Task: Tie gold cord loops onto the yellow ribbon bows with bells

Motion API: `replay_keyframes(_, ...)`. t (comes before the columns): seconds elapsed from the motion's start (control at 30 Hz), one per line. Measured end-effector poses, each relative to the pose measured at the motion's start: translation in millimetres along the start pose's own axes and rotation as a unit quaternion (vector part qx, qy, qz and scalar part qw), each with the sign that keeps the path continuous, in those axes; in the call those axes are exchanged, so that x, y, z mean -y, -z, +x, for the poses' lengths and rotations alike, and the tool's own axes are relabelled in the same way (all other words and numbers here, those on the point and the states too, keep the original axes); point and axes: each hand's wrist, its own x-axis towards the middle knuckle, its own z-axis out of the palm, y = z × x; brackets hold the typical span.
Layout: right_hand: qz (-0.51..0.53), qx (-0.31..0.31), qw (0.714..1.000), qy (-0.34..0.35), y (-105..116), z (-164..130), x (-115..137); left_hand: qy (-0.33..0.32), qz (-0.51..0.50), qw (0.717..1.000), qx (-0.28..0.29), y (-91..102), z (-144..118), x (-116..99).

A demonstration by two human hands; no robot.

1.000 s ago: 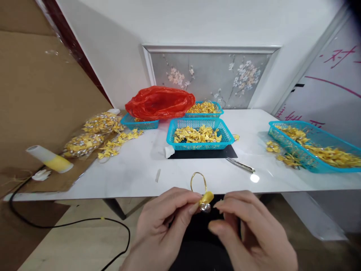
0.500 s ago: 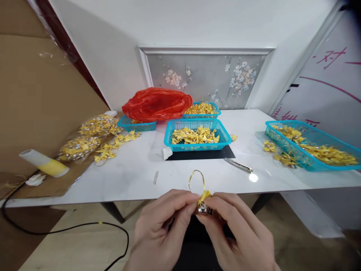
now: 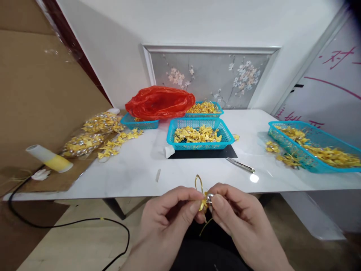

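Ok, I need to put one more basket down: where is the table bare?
Bare: the white table between the near edge and the middle basket, and between the scissors and right basket. Crowded: the far left, with red bag and bow packets.

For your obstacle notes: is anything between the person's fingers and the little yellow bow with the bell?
Nothing visible. Left hand and right hand both pinch the bow directly, in front of the table edge.
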Motion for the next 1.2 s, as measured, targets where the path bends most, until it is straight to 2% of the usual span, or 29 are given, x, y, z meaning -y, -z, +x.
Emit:
replay_keyframes(0.07,-0.004,-0.015,1.0,-0.006,-2,0,2,0.041,-0.045,0.998,0.018,2.5,0,1)
replay_keyframes(0.13,-0.046,-0.042,0.998,0.027,-3,-1,2,0.068,-0.083,0.994,0.034,4.8,0,2)
replay_keyframes(0.23,-0.127,-0.065,0.986,0.088,-4,-1,2,0.085,-0.108,0.989,0.05,7.2,0,3)
replay_keyframes(0.37,-0.196,-0.068,0.97,0.125,-3,3,4,0.094,-0.118,0.987,0.062,8.6,1,0)
replay_keyframes(0.47,-0.237,-0.084,0.951,0.18,-3,5,6,0.082,-0.106,0.989,0.055,8.6,2,0)
replay_keyframes(0.63,-0.299,-0.114,0.896,0.31,-7,3,-2,0.035,-0.061,0.997,-0.029,8.2,-1,5)
replay_keyframes(0.73,-0.298,-0.15,0.875,0.351,-13,-1,-11,-0.001,-0.015,0.999,-0.049,9.2,-3,5)
replay_keyframes(0.83,-0.301,-0.179,0.864,0.362,-15,-4,-14,-0.035,0.03,0.998,-0.045,10.9,-3,2)
replay_keyframes(0.9,-0.317,-0.146,0.869,0.351,-13,-6,-13,-0.06,0.058,0.995,-0.045,12.1,-3,0)
replay_keyframes(1.0,-0.27,-0.134,0.899,0.317,-7,-6,-9,-0.084,0.084,0.992,-0.041,13.9,-4,-3)
replay_keyframes(1.1,-0.207,-0.139,0.938,0.242,-2,-2,-4,-0.09,0.091,0.991,-0.037,14.6,-6,-3)
replay_keyframes(1.2,-0.169,-0.072,0.97,0.16,-1,4,0,-0.087,0.09,0.991,-0.045,12.0,-8,-2)
